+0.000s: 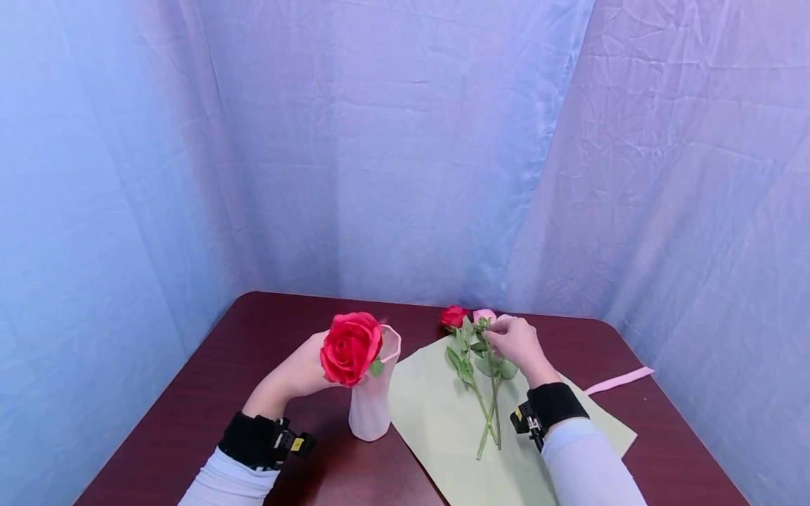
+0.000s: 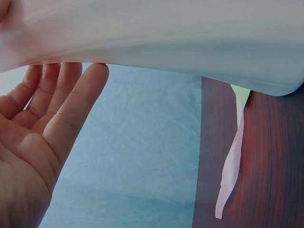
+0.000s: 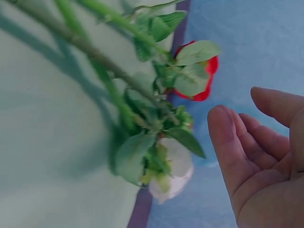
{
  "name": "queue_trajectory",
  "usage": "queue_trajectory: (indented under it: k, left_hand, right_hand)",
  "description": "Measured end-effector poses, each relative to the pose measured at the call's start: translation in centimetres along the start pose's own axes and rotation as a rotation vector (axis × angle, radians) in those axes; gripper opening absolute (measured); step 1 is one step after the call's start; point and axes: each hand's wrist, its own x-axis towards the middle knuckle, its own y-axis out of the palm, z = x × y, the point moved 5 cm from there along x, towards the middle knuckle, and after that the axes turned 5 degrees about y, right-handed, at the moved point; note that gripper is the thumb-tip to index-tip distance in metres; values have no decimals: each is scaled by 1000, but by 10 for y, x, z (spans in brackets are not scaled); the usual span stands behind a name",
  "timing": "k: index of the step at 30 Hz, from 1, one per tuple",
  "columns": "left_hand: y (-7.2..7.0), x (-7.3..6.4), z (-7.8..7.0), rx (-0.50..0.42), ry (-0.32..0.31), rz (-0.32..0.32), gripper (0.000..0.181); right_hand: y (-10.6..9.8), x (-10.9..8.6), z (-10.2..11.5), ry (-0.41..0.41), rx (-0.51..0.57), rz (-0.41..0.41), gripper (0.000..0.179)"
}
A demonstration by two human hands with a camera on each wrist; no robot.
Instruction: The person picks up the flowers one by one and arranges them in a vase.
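"What's the left hand (image 1: 302, 372) doing over there?"

"It's up against the far side of the pink vase (image 1: 372, 404), behind the big red rose (image 1: 350, 348) that stands in it. The bloom hides most of the hand from the head view. The wrist view shows its fingers (image 2: 71, 102) straight and close together, tips touching the vase wall."

"And to the right of the vase?"

"A pale green sheet of paper (image 1: 436, 422) lies on the dark surface (image 1: 209, 379), its near edge cut off by the frame. Two stems lie on it side by side: a small red rose (image 1: 453, 316) and a pink rose (image 1: 485, 315), heads pointing away from the person."

"Is the right hand (image 1: 517, 344) holding one?"

"It's over the pink one's head. From the wrist its fingers (image 3: 228, 142) look loosely spread, just beside the flower, not gripping it. Further right, a pink ribbon (image 1: 619, 380) pokes out from under the paper."
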Motion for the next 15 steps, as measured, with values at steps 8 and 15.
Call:
queue_trajectory:
  k: [8, 15]
  left_hand:
    - [0, -1, -1, 7, 5, -1, 72]
    - [0, -1, 0, 11, 10, -2, 72]
  right_hand:
    - [10, 3, -10, 12, -122, 3, 17]
    - [18, 8, -19, 14, -100, 4, 13]
